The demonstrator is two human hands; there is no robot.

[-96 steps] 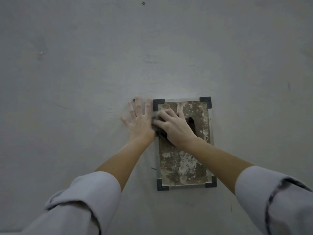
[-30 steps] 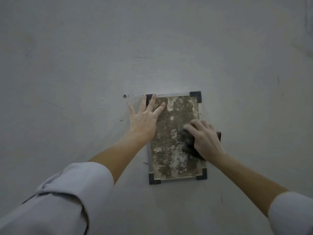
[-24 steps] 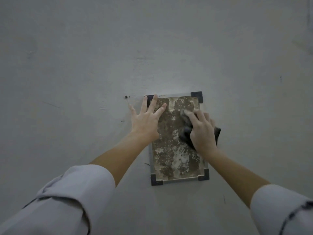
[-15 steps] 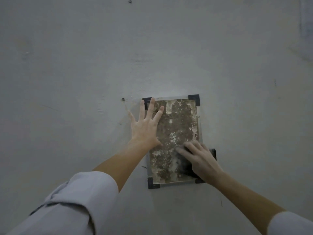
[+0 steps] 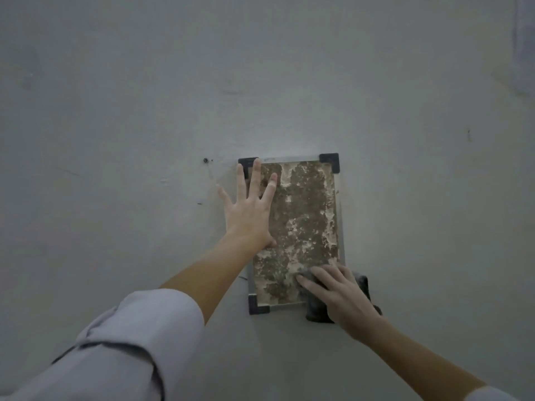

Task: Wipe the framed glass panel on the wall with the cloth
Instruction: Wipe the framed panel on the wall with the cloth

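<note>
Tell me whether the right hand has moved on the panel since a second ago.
Yes. The right hand with the cloth has gone down, from mid-height on the panel to its lower right corner.

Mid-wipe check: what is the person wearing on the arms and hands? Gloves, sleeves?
No gloves, rings or watch can be seen: the left hand and right hand are bare. The left sleeve is pale grey, pushed up near the elbow, with a dark seam line. Only a corner of the right sleeve shows.
</note>
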